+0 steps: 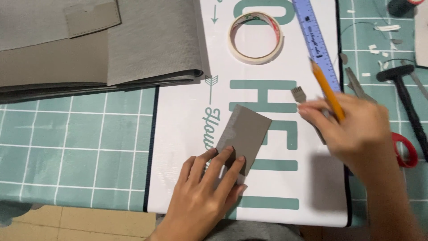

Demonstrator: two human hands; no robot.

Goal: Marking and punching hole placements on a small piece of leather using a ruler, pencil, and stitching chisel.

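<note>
In the lower middle of the frame my left hand [206,196] lay flat with its fingers spread on the lower end of a small grey leather piece [244,135], pressing it down, I think so that it would not slide on the smooth white printed sheet [178,147] under it. The piece sat tilted, near the centre of that sheet, with its upper end free. My right hand [352,129], at the right of the frame, was closed around an orange pencil [327,89] whose point looked up toward the blue ruler [314,40]; in the same hand I seemed to hold a small pronged metal tool [298,95], its teeth showing just left of the fingers, but how it was gripped I could not tell. The two hands were apart, with the leather piece between them. A roll of tape [256,37] lay at the top centre, and folded grey material [133,49] filled the upper left. At the right edge, on the green cutting mat [67,147] that covered the counter, a black hammer [403,96] and red-handled scissors [405,149] lay close by, probably for easy reach.
</note>
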